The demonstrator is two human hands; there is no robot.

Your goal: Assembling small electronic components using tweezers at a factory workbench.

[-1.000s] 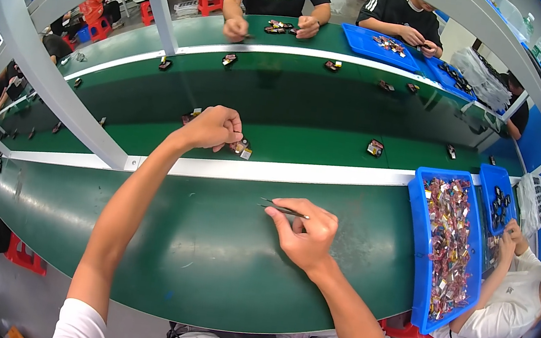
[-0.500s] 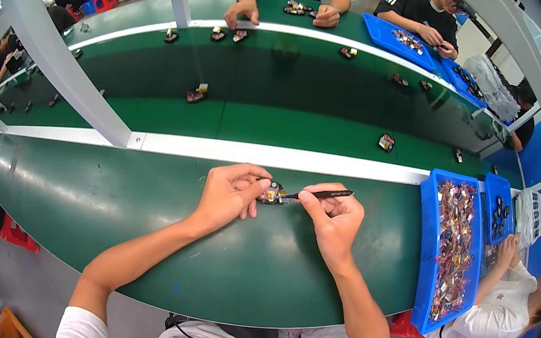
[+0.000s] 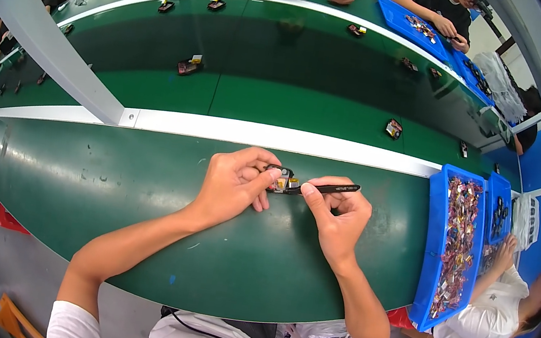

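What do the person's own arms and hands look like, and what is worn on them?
The left hand and right hand are bare: no gloves, watch or bracelet show. Short white sleeves cover the upper arms, plain where visible.

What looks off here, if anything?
Little: a blue spot and dark smudges, odd on the plain green bench. Parts lie inside the big tray; the left hand holds the device, the right hand the tweezers.

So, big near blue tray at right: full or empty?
Looks full: small reddish and silvery parts cover most of the blue tray; depth unclear.
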